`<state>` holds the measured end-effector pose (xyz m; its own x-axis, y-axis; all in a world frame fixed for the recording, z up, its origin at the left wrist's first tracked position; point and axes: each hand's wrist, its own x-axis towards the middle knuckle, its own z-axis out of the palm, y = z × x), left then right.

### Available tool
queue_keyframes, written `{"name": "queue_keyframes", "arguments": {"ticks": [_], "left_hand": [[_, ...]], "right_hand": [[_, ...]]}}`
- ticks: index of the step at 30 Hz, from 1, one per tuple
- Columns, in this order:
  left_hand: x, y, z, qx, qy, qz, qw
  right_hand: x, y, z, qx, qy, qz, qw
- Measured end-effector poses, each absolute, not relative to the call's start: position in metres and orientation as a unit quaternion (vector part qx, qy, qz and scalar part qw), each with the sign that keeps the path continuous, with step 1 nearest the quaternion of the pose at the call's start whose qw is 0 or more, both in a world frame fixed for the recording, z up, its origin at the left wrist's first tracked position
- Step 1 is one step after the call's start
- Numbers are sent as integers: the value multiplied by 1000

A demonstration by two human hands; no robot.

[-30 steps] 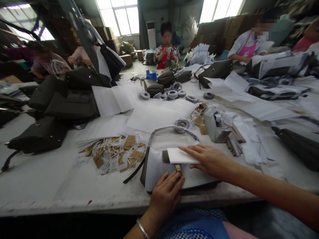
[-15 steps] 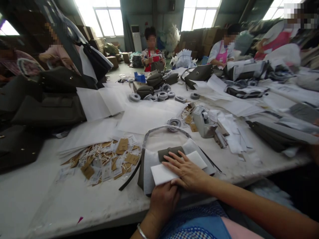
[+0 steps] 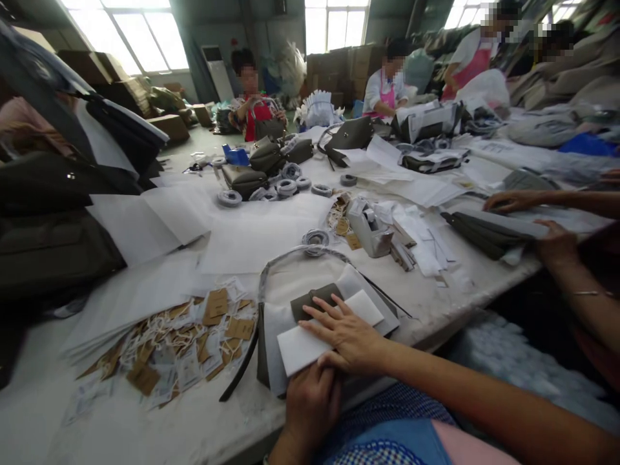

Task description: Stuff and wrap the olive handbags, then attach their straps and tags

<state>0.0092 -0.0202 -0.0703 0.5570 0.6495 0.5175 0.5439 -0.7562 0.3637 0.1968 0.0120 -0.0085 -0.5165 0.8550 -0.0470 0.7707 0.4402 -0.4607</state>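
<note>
A dark olive handbag point(image 3: 262, 352) lies at the near table edge, its arched handle point(image 3: 290, 253) wrapped in clear film and its front covered by pale grey padding. A white foam strip point(image 3: 300, 349) rests across the padding, below a dark flap point(image 3: 301, 306). My right hand point(image 3: 351, 339) lies flat with fingers spread over the strip, fingertips reaching the flap. Close under it, my left hand point(image 3: 312, 397) is curled closed at the bag's near edge, by the strip's lower border; what its fingers grip is hidden. A dark strap point(image 3: 239, 368) trails off the bag's left side.
Paper tags with strings point(image 3: 194, 342) lie heaped left of the bag. Beyond are white sheets point(image 3: 261, 226), a tape dispenser point(image 3: 371, 229) and wrapped coils point(image 3: 316, 239). More dark bags point(image 3: 53, 245) stand left. A co-worker's hands point(image 3: 557, 242) touch another bag at right.
The view has turned right, so the scene sits further left. A co-worker's hands now show at right. My hands and the foam strip keep about the same position on the handbag.
</note>
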Motion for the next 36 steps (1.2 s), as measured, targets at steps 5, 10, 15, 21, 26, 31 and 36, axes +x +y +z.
{"name": "queue_keyframes", "arguments": {"ticks": [5, 10, 15, 21, 26, 31, 36], "left_hand": [[-1, -26, -46, 853, 262, 427, 149], [18, -15, -34, 762, 395, 458, 231], [36, 11, -63, 825, 423, 319, 196], [42, 10, -73, 895, 333, 274, 116], [51, 2, -65, 900, 350, 249, 69], [45, 3, -68, 915, 342, 203, 71], [43, 4, -66, 924, 327, 191, 56]], "right_hand": [[199, 12, -16, -482, -842, 213, 115], [197, 10, -17, -506, -825, 182, 175], [205, 1, -20, -501, -780, 180, 329], [284, -97, -17, -584, -616, 96, 520], [399, -225, -60, -867, -373, -98, 318], [429, -303, -118, -932, -231, 78, 270], [423, -294, -129, -919, -233, 117, 295]]}}
